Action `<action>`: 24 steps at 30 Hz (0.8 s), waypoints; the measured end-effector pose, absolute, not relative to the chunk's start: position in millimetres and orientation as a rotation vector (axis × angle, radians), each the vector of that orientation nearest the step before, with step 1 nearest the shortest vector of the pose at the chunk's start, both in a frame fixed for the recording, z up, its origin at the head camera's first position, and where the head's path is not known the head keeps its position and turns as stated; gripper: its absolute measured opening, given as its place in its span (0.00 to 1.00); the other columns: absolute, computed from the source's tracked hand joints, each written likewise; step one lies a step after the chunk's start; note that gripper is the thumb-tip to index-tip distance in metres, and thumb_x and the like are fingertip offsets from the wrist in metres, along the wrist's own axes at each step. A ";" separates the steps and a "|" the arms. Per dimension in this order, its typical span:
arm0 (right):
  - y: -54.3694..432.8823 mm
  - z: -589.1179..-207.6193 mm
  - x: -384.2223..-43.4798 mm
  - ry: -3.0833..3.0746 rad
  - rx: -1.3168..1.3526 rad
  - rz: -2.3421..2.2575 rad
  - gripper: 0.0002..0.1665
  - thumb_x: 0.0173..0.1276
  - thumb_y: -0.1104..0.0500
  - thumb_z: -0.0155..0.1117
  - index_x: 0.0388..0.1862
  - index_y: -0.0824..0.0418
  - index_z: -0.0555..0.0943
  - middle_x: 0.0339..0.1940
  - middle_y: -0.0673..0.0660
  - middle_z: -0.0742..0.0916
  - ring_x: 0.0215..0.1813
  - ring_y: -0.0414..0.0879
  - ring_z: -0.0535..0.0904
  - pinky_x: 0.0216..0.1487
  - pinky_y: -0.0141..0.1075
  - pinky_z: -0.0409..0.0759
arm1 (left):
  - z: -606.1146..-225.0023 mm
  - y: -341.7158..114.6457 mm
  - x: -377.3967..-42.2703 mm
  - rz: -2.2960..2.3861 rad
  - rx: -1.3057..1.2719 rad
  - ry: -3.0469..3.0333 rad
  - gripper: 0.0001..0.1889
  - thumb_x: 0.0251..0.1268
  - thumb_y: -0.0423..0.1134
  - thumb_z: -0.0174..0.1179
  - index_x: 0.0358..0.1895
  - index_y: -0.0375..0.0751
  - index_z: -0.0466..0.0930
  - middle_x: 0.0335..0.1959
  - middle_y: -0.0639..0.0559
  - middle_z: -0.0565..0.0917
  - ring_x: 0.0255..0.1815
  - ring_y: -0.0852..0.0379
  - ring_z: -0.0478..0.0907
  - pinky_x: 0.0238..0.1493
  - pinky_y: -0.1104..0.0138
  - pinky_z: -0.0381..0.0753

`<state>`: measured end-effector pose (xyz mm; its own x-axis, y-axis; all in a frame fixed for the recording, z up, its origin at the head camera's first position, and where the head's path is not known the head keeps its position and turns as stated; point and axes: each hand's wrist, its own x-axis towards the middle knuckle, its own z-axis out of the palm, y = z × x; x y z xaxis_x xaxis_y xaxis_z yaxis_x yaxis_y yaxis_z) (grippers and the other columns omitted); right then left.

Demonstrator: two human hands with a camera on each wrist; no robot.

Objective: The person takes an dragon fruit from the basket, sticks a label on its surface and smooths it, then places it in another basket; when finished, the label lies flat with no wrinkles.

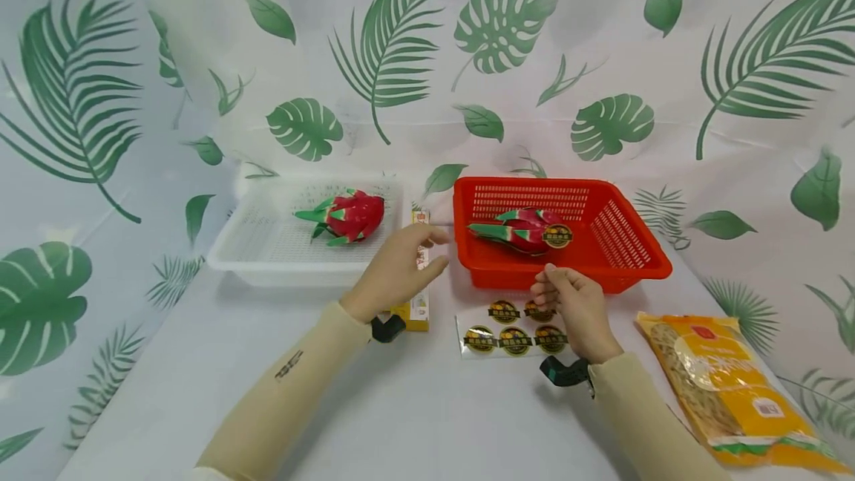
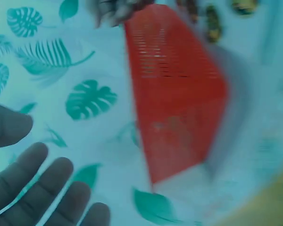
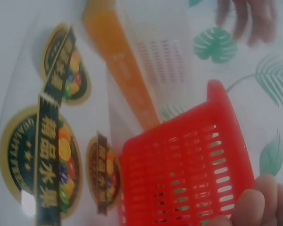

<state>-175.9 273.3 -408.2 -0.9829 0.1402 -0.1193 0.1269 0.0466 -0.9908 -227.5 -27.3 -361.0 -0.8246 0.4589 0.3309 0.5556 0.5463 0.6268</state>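
Observation:
My left hand (image 1: 407, 254), fingers spread and relaxed, hovers between the two baskets, above a long yellow-and-white box (image 1: 419, 310); nothing is in it. Loosely curled, my right hand (image 1: 576, 303) is by the front rim of the red basket (image 1: 568, 273), its thumb overlapping that rim in the head view. No object shows between its fingers. Inside the red basket lies a dragon fruit (image 1: 514, 234) bearing a round black-and-gold sticker (image 1: 557, 236). Just in front of the basket, partly covered by the right hand, a clear sheet (image 1: 467, 353) carries several matching stickers (image 3: 45, 162).
On the left stands a white basket (image 1: 250, 269) with another dragon fruit (image 1: 354, 215) in it. A yellow plastic packet (image 1: 735, 384) lies at the right. Leaf-print cloth (image 1: 401, 28) hangs behind the baskets.

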 end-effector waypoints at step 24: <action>180.7 -362.8 -267.1 -2.806 0.334 1.412 0.20 0.78 0.46 0.63 0.57 0.59 0.83 0.46 0.62 0.90 0.37 0.50 0.86 0.41 0.35 0.87 | -451.2 -182.0 -210.3 -2.395 0.127 -2.282 0.36 0.81 0.61 0.47 0.68 0.28 0.73 0.49 0.51 0.88 0.49 0.60 0.86 0.52 0.71 0.86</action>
